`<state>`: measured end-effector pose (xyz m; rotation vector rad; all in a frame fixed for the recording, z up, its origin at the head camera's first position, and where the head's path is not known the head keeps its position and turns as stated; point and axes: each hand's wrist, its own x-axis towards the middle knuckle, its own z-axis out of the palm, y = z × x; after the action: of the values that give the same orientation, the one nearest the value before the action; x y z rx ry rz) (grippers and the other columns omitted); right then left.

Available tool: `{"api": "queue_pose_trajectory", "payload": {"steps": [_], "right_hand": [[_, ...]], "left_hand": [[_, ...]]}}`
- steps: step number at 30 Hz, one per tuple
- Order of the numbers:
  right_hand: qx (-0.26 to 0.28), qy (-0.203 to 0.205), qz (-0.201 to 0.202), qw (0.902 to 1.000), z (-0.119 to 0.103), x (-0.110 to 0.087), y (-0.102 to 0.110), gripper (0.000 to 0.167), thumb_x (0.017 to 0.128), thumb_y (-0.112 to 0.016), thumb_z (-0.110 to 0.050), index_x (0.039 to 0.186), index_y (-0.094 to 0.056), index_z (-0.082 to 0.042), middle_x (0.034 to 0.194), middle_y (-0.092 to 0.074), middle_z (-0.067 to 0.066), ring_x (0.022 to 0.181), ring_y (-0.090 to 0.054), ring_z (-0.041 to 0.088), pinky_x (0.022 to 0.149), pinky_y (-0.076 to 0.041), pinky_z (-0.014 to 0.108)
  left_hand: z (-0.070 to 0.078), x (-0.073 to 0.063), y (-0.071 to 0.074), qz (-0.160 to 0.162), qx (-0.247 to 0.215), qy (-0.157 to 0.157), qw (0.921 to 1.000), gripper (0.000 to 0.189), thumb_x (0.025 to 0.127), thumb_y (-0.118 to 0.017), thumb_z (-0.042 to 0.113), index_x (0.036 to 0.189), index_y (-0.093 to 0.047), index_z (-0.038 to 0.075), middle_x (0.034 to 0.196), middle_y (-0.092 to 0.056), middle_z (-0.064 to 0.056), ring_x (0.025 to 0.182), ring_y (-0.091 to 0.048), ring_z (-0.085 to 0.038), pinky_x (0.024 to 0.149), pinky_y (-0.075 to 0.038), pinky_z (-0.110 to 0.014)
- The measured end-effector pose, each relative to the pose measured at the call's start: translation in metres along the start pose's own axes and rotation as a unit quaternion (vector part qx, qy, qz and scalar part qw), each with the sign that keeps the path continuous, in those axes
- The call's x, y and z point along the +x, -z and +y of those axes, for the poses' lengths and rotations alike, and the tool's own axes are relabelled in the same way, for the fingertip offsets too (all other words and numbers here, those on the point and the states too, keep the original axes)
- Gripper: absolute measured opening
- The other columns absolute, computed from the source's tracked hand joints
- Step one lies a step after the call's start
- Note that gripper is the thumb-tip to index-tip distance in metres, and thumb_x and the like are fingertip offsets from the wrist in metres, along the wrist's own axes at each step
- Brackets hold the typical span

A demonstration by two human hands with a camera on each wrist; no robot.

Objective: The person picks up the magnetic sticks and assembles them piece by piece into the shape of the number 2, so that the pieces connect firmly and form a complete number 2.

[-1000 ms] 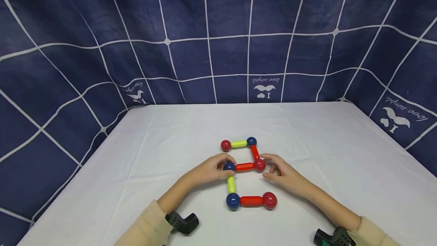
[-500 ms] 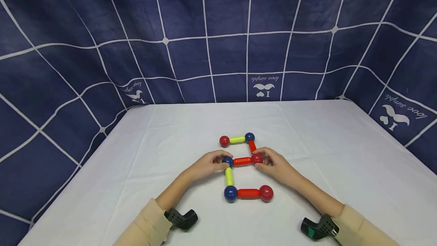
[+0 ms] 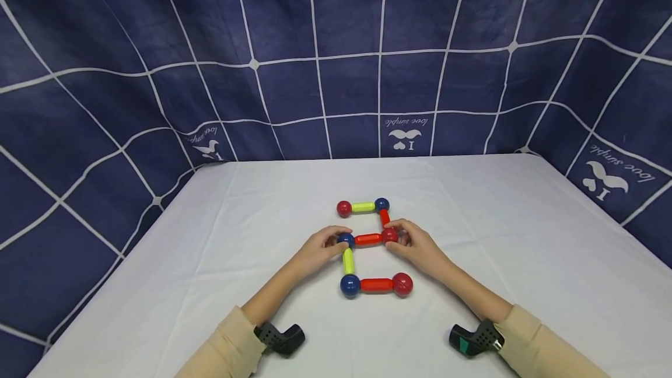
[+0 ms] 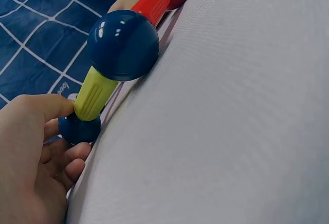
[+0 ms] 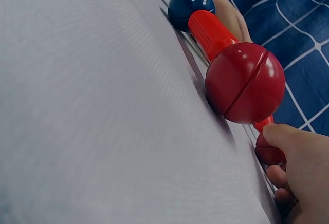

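A zigzag chain of balls and short rods lies on the white cloth. My left hand (image 3: 317,251) grips the middle blue ball (image 3: 346,241), thumb in front and fingers behind. Opposite it, my right hand (image 3: 418,248) grips the middle red ball (image 3: 389,236). A red rod (image 3: 368,240) joins these two. Nearest me, a yellow-green rod (image 3: 348,262) leads to the front blue ball (image 3: 350,286), then a red rod (image 3: 376,285) and the front red ball (image 3: 402,284). Farther off, a yellow-green rod (image 3: 363,207) links the far red ball (image 3: 343,209) and far blue ball (image 3: 382,205).
White cloth covers the table (image 3: 273,191) all around the chain. A dark blue curtain (image 3: 346,86) with white grid lines rises behind the table and at both sides. Dark wrist cameras sit at both cuffs.
My right hand has moved left and closed round the middle red ball. The whole chain has shifted away from me and slightly left, with both hands moving along.
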<state>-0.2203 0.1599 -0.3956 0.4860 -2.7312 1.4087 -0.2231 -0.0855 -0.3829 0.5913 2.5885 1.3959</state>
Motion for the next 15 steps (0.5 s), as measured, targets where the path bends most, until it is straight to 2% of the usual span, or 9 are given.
{"api": "queue_pose_trajectory", "payload": {"steps": [2,8,12,15], "right_hand": [[0.001,-0.008,0.000,1.0000,0.000,0.000,-0.001,0.039,0.081,-0.068,-0.017,0.116,-0.054,-0.011,0.088,-0.052,0.005,0.071,-0.046,0.015,0.057,-0.039,0.017],[0.002,-0.008,-0.008,0.9999,0.000,-0.001,0.000,0.040,0.083,-0.065,-0.020,0.120,-0.053,-0.012,0.093,-0.052,0.007,0.073,-0.046,0.016,0.058,-0.039,0.017],[0.000,-0.002,-0.002,1.0000,-0.002,-0.002,0.005,0.039,0.087,-0.059,-0.023,0.123,-0.050,-0.011,0.105,-0.055,0.011,0.075,-0.049,0.016,0.058,-0.042,0.018],[-0.004,0.010,0.037,0.9993,-0.004,-0.001,0.014,0.035,0.091,-0.054,-0.023,0.123,-0.050,-0.010,0.109,-0.056,0.013,0.077,-0.052,0.016,0.060,-0.044,0.020]], "left_hand": [[-0.007,0.003,-0.001,0.002,-0.002,-0.002,1.0000,0.032,0.087,-0.057,0.022,0.118,-0.058,0.014,0.085,-0.048,-0.003,0.079,-0.043,-0.015,0.066,-0.035,-0.025],[-0.006,0.002,0.000,0.015,0.006,-0.006,0.9999,0.033,0.087,-0.057,0.022,0.119,-0.056,0.014,0.101,-0.055,-0.005,0.079,-0.044,-0.013,0.066,-0.037,-0.022],[-0.004,0.002,0.004,0.052,0.053,-0.025,0.9969,0.028,0.088,-0.056,0.020,0.115,-0.058,0.014,0.106,-0.058,-0.004,0.078,-0.046,-0.011,0.065,-0.040,-0.020],[-0.003,0.002,0.014,0.092,0.113,-0.047,0.9882,0.023,0.088,-0.055,0.019,0.110,-0.061,0.013,0.101,-0.058,-0.002,0.076,-0.047,-0.011,0.065,-0.041,-0.023]]}}
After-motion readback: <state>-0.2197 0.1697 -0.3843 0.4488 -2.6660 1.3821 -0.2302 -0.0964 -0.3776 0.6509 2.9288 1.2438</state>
